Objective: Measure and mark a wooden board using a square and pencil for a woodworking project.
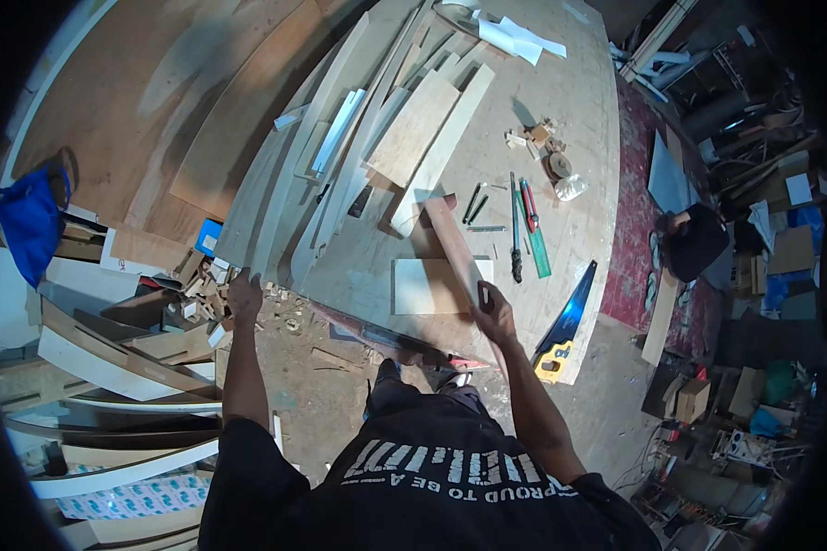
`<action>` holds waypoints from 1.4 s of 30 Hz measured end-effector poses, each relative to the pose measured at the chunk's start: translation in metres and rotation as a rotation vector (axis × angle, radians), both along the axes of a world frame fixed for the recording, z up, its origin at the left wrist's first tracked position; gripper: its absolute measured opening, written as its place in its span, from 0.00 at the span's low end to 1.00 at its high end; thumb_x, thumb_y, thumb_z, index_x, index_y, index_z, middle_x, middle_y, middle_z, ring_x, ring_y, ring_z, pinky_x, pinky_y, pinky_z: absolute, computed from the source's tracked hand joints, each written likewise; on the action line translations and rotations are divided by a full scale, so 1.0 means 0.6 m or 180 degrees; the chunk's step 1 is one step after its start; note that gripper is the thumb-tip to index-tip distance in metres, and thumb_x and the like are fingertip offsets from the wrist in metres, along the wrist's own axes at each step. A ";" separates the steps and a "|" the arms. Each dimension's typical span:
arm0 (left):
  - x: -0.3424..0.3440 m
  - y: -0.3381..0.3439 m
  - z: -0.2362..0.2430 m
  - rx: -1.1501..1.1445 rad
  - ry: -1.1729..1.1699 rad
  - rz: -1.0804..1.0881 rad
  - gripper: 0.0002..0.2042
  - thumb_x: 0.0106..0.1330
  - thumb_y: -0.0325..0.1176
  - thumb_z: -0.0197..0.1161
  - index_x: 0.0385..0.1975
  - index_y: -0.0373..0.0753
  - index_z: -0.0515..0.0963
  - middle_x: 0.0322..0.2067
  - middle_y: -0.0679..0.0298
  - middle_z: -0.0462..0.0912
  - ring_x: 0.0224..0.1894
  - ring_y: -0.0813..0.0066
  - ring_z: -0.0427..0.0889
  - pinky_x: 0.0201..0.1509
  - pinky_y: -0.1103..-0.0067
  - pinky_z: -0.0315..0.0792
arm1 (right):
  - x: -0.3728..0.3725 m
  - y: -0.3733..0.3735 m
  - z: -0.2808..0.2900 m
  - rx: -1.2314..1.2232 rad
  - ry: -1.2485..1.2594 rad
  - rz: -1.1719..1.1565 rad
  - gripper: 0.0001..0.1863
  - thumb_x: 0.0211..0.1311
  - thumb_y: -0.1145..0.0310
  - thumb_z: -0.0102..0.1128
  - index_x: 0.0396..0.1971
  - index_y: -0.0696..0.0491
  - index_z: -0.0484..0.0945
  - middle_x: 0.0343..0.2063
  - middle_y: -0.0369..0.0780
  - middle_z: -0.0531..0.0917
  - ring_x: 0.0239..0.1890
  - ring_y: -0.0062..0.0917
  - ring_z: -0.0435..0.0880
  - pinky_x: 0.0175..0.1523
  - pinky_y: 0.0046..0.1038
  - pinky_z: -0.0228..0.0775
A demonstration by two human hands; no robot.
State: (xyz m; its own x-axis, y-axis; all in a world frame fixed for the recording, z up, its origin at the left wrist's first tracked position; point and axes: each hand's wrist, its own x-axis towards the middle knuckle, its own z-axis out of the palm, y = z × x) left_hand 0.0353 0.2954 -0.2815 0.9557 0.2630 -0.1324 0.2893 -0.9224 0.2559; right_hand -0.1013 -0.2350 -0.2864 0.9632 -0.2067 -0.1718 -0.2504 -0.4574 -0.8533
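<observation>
In front of you spreads the broad desk (580, 197), its near edge running just ahead of your feet. Along its left edge, long pale wooden strips (326, 78) lie side by side, reaching toward the far edge, with a wide pale board (414, 129) on their right and a narrower pale board (443, 151) set against that one. The reddish-brown plank (454, 241) slants from the middle of the desk toward you, its closer end passing the near edge, and it crosses above a flat rectangular board (421, 290) that sits beside that same edge. At the near right corner you have a handsaw (566, 321), blue-bladed, its yellow handle pointing toward you. White paper (514, 41) sits by the far edge, and a green ruler (538, 246) lies between the plank and the right edge. Your right hand (493, 315) is closed around the plank near its closer end; your left hand (245, 295) is at the near left corner, by the ends of the strips, and you cannot tell from here whether it grips anything. Toward the right edge lie small wood offcuts (534, 138), a tape roll (558, 165) just beside them and, nearer the plank, slim dark pens (474, 199).
</observation>
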 end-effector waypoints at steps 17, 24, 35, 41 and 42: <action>-0.055 0.039 -0.063 0.0131 -0.0686 0.0590 0.33 0.59 0.37 0.67 0.64 0.39 0.62 0.59 0.49 0.70 0.61 0.47 0.69 0.64 0.58 0.63 | 0.041 -0.012 -0.032 -0.1739 -0.0648 -0.0174 0.14 0.62 0.69 0.60 0.46 0.56 0.76 0.37 0.46 0.82 0.37 0.34 0.83 0.40 0.33 0.75; -0.059 0.100 -0.061 -0.1569 -0.0008 0.0580 0.29 0.53 0.38 0.73 0.55 0.34 0.73 0.45 0.51 0.83 0.48 0.58 0.82 0.56 0.68 0.72 | 0.060 0.203 0.017 -0.1708 0.0832 0.0863 0.30 0.55 0.58 0.65 0.57 0.48 0.67 0.49 0.41 0.76 0.53 0.40 0.73 0.52 0.42 0.68; -0.040 0.138 0.022 -0.2429 0.0890 0.0209 0.24 0.62 0.39 0.68 0.53 0.32 0.75 0.42 0.60 0.84 0.41 0.70 0.82 0.48 0.74 0.74 | 0.057 0.170 0.105 0.2383 0.0352 -0.0196 0.31 0.66 0.68 0.56 0.68 0.53 0.59 0.36 0.38 0.82 0.34 0.19 0.79 0.39 0.23 0.72; -0.068 0.045 0.126 -0.4213 0.1218 0.0204 0.25 0.62 0.36 0.68 0.58 0.36 0.70 0.45 0.61 0.82 0.36 0.75 0.83 0.35 0.77 0.76 | 0.010 0.217 0.176 0.2682 0.0363 -0.0060 0.33 0.67 0.72 0.53 0.71 0.51 0.54 0.37 0.42 0.83 0.35 0.22 0.82 0.38 0.24 0.74; -0.075 0.031 0.126 -0.4314 0.1158 0.0025 0.24 0.63 0.36 0.68 0.56 0.36 0.71 0.43 0.61 0.82 0.35 0.75 0.83 0.31 0.78 0.76 | 0.008 0.235 0.180 0.2711 0.0380 -0.0088 0.34 0.67 0.72 0.53 0.71 0.52 0.53 0.37 0.43 0.83 0.36 0.23 0.82 0.38 0.24 0.75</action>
